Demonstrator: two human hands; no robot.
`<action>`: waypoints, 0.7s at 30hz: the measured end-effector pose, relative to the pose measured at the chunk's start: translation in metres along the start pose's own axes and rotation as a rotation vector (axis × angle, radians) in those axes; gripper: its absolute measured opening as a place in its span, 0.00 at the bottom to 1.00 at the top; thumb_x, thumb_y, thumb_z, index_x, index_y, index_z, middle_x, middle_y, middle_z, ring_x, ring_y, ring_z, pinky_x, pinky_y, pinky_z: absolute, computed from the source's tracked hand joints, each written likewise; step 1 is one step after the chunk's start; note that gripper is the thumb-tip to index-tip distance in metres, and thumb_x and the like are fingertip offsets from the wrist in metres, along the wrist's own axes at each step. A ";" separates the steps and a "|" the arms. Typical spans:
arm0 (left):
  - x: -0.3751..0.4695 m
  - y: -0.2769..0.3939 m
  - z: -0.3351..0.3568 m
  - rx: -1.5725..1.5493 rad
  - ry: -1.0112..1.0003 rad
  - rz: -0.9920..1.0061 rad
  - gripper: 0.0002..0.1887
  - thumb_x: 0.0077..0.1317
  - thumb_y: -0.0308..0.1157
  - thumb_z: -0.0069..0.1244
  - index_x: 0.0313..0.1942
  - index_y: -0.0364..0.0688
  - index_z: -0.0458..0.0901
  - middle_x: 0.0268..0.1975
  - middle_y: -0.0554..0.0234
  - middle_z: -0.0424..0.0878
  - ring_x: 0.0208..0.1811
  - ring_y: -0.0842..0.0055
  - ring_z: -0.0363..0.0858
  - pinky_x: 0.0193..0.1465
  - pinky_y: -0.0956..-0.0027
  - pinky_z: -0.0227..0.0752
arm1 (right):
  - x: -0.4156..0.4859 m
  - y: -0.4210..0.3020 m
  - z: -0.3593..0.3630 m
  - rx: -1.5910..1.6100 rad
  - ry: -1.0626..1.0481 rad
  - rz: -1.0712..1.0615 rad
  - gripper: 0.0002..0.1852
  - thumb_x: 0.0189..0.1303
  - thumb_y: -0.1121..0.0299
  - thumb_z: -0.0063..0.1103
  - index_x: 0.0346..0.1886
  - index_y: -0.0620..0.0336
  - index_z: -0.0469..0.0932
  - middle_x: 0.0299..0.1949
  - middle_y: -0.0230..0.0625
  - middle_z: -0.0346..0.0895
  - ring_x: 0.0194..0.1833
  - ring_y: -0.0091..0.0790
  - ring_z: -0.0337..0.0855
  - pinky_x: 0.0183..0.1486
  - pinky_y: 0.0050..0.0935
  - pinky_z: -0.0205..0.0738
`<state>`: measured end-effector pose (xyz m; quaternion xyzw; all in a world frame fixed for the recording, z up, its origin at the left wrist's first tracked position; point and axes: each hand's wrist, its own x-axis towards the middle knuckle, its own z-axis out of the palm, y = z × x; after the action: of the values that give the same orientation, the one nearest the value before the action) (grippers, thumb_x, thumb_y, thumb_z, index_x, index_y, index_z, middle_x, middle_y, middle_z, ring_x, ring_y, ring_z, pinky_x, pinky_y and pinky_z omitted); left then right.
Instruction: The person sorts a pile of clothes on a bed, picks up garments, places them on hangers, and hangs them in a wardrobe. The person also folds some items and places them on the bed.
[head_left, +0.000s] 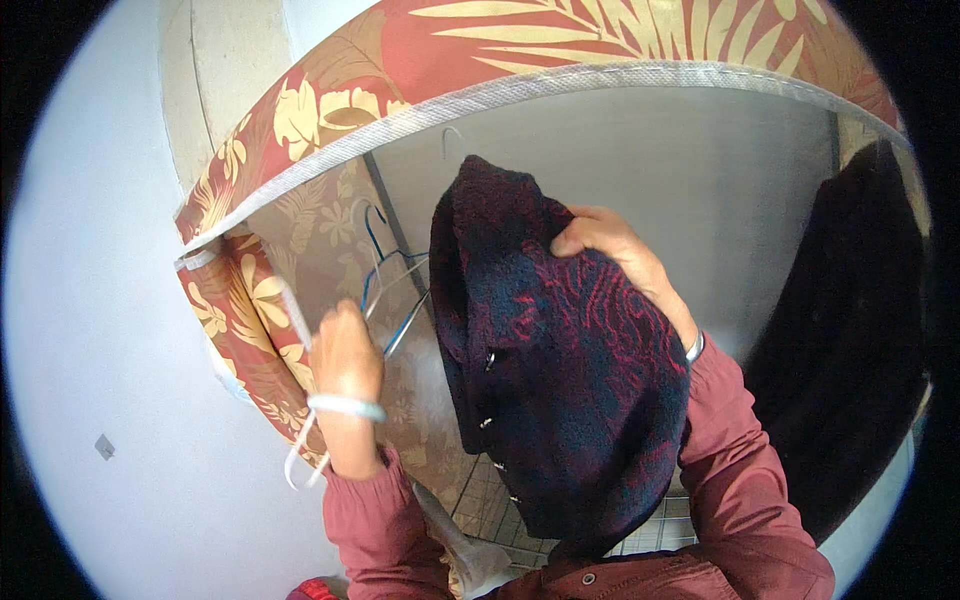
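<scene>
My right hand (604, 244) grips a dark knit or fleece jacket (570, 375) near its collar and shoulder. The jacket has red swirling line patterns and small shiny fasteners down its front, and it hangs in front of my chest. To the left, my left hand (345, 356) is closed around a white clothes hanger (298, 457). The hanger's hook sticks out below my wrist and another white length shows above the fist; motion blurs both. Blue and white hangers (375, 274) hang just beyond my left hand, partly covered by the jacket.
A fabric wardrobe with a red and gold leaf-print cover (525, 45) stands open around my arms. Its rolled flap (259, 315) is at the left. A black garment (840, 352) hangs at the right. Wire shelving (664, 525) shows low down, and a pale wall (150, 337) is at left.
</scene>
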<state>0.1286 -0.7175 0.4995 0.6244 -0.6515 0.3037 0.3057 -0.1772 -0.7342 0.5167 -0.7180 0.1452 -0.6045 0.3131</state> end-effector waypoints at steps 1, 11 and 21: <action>-0.014 0.005 -0.004 -0.017 0.037 -0.008 0.06 0.59 0.17 0.48 0.37 0.32 0.77 0.37 0.35 0.82 0.40 0.44 0.84 0.40 0.48 0.79 | 0.008 -0.003 0.001 0.080 0.015 0.136 0.10 0.58 0.69 0.57 0.36 0.67 0.82 0.31 0.29 0.80 0.36 0.21 0.78 0.43 0.24 0.70; -0.144 0.011 -0.076 -0.135 0.046 -0.242 0.06 0.63 0.21 0.47 0.40 0.34 0.76 0.36 0.38 0.78 0.36 0.43 0.77 0.36 0.47 0.67 | 0.066 -0.002 0.026 -0.195 -0.067 -0.324 0.11 0.60 0.70 0.53 0.31 0.67 0.82 0.30 0.32 0.80 0.34 0.24 0.76 0.40 0.29 0.68; -0.218 0.013 -0.124 0.002 -0.007 -0.274 0.10 0.61 0.18 0.49 0.44 0.31 0.77 0.35 0.38 0.79 0.36 0.43 0.77 0.37 0.49 0.67 | 0.123 0.034 0.100 0.202 0.174 0.146 0.12 0.51 0.69 0.61 0.31 0.73 0.81 0.27 0.35 0.79 0.28 0.26 0.77 0.30 0.29 0.68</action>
<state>0.1249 -0.4838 0.4079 0.7089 -0.5608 0.2578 0.3412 -0.0480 -0.8048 0.5840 -0.6151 0.1619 -0.6516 0.4133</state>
